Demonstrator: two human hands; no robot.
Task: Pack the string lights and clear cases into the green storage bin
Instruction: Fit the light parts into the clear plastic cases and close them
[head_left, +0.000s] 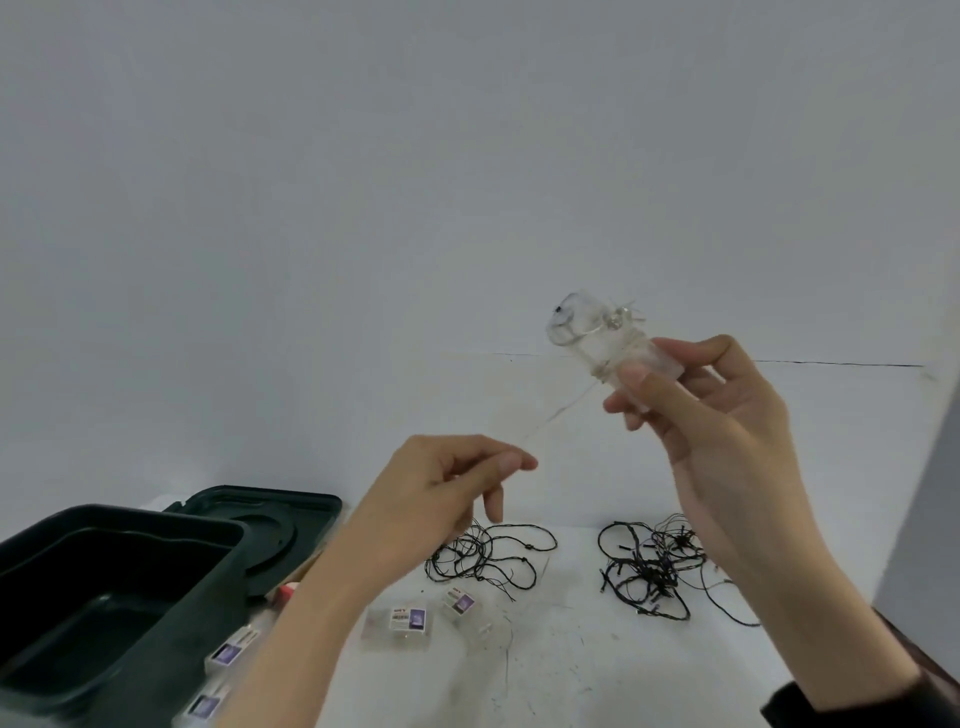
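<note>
While our right hand (727, 431) holds a clear case (597, 338) up in front of the wall, its thumb and fingers curl round the case's lower end. Most of the case juts out above and to the left of that grip. A thin silvery wire (556, 410) is wound round the case and runs down and left to our left hand (441, 488), where we pinch it between thumb and forefinger.

Both hands hang well above the white table (571, 675). Below them lie a near tangle of black string lights (488, 556) and a denser tangle (654, 571) further right. Small labelled cases (400, 623) lie just in front of the tangles. The green storage bin (104, 571) stands open at the far left, with its lid (270, 519) flat behind it.
</note>
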